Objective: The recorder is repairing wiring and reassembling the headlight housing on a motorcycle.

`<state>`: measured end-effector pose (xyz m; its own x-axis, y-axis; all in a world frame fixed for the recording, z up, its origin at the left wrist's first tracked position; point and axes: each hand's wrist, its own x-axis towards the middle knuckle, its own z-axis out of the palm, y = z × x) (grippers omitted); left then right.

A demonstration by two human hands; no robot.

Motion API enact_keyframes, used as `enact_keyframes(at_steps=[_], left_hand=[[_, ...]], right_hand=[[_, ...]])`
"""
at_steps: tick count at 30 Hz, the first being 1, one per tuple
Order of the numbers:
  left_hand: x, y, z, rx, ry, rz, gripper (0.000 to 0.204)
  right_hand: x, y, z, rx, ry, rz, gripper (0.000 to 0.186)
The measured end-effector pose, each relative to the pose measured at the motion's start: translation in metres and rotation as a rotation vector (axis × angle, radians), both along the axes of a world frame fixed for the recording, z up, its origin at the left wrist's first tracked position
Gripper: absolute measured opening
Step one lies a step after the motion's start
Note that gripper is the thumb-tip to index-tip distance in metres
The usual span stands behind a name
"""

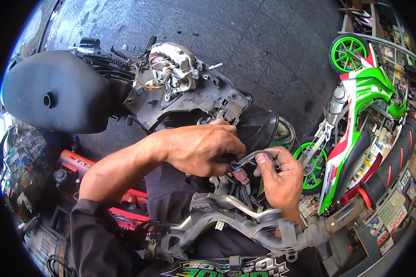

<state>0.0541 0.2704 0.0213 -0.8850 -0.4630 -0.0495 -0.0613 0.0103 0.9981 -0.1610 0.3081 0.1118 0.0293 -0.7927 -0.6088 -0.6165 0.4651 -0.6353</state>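
Observation:
My right hand [279, 177] pinches a dark-sheathed wiring harness [260, 154] between thumb and fingers. The harness bends over toward my left hand [201, 150], whose fingers are curled down at the wire ends. What those fingertips grip is hidden behind the hand. A thin blue wire shows between the hands. Just below it hangs a dull pink plug connector [241, 176], with more dark cables [246, 196] under it. Nearer to me, the bare metal handlebar [235, 217] crosses in front of my right forearm.
Beyond my left hand lie grey plastic body panels [189, 101] and an instrument cluster [171, 67] with exposed wires. A black motorcycle seat [55, 92] is at left. Red parts [129, 210] sit below my left arm. A green-and-white model motorbike [356, 115] stands at right, beside a handlebar grip [393, 161].

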Motion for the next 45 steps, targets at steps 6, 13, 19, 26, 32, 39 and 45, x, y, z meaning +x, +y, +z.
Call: enact_keyframes(at_steps=[6, 13, 19, 26, 32, 39, 45], left_hand=[[0.0, 0.005, -0.001, 0.096, 0.026, 0.082, 0.025], [-0.009, 0.009, -0.001, 0.037, 0.03, 0.088, 0.018], [-0.021, 0.005, 0.002, 0.293, 0.086, 0.1, 0.014], [-0.019, 0.018, 0.007, 0.541, 0.09, 0.092, 0.015], [-0.015, 0.032, -0.003, 0.643, 0.152, 0.109, 0.015], [-0.021, 0.044, -0.011, 0.604, 0.273, 0.211, 0.015], [-0.024, 0.042, -0.01, 0.616, 0.305, 0.232, 0.015]], right_hand=[[-0.007, 0.01, 0.005, 0.113, -0.008, 0.106, 0.025], [-0.007, 0.006, 0.007, 0.425, -0.207, 0.144, 0.033], [-0.015, 0.002, 0.003, 0.324, -0.243, 0.236, 0.031], [-0.015, 0.01, -0.002, 0.105, -0.255, 0.316, 0.027], [-0.014, 0.011, -0.005, 0.145, -0.309, 0.344, 0.028], [-0.017, 0.009, -0.006, 0.117, -0.36, 0.342, 0.028], [-0.02, 0.002, -0.009, 0.143, -0.411, 0.378, 0.028]])
